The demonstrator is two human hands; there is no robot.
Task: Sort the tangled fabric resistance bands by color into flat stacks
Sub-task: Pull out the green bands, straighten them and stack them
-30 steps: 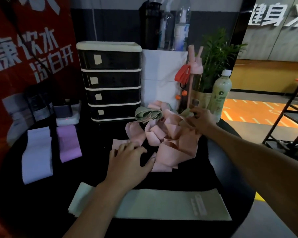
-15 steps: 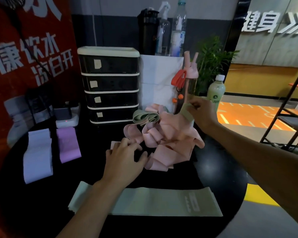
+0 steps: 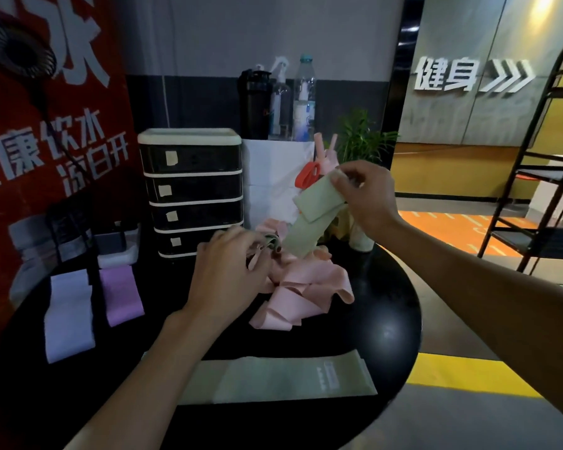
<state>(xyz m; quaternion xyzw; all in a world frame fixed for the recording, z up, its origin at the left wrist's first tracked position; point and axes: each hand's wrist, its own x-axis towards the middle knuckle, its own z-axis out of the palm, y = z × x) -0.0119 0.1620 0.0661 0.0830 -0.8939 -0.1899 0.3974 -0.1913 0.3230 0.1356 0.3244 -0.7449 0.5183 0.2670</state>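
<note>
My right hand (image 3: pixel 364 193) pinches one end of a light green band (image 3: pixel 309 219) and holds it up above the tangled pile of pink bands (image 3: pixel 306 287) on the round black table (image 3: pixel 387 319). The band's lower end still runs down into the pile. My left hand (image 3: pixel 231 274) presses on the pile's left side, its fingers curled over the bands near a rolled green band (image 3: pixel 272 243). A flat green band (image 3: pixel 283 376) lies at the table's near edge. At the left lie a flat white band (image 3: pixel 67 315) and a flat purple band (image 3: pixel 121 295).
A black drawer unit (image 3: pixel 192 193) stands behind the pile, beside a white box (image 3: pixel 270 177) with bottles on top. Red scissors (image 3: pixel 309 173), a plant (image 3: pixel 359 141) and a drink bottle stand at the back right. A metal rack (image 3: pixel 540 177) stands to the right.
My right hand has lifted the green band up and out of the pile. My left hand has moved forward over the pile's left side. The camera has tilted upward.
</note>
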